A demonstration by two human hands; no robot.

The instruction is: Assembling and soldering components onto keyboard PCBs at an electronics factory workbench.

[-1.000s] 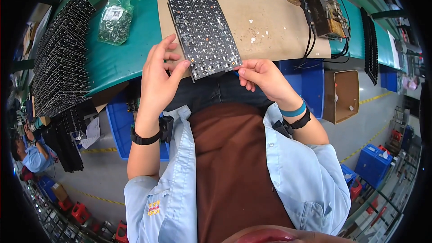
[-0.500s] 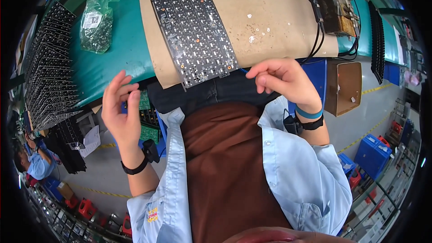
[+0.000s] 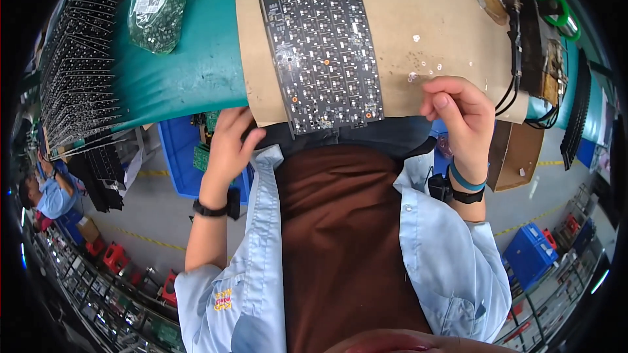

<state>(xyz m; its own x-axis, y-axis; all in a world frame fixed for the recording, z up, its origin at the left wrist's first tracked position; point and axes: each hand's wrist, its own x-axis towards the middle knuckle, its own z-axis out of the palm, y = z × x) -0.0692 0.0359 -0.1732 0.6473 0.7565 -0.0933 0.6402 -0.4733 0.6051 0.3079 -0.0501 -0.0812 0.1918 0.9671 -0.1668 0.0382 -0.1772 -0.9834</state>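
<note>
A long black circuit board panel (image 3: 327,46) with rows of small parts lies on a brown paper sheet (image 3: 261,85), its near end reaching the table edge in front of me. My left hand (image 3: 230,144) is by the sheet's near left corner, thumb apart from its loosely bent fingers; nothing shows in it. To the right of the panel, my right hand (image 3: 463,117) is above the sheet's near edge with fingers curled and thumb against them. What it holds, if anything, cannot be made out. Small white rings (image 3: 413,77) lie scattered close to its fingertips.
Black boards (image 3: 78,72) stand in a dense row at the left. A bag of small parts (image 3: 157,16) rests on the green mat (image 3: 196,72). Cables (image 3: 513,68) and a soldering stand (image 3: 553,65) are at right. Below the table are a blue bin (image 3: 180,157) and cardboard box (image 3: 517,157).
My view has shifted, so the table sits farther right in it. My left hand has come to the sheet's corner. My right hand has moved toward the rings, its fingers now curled closer together.
</note>
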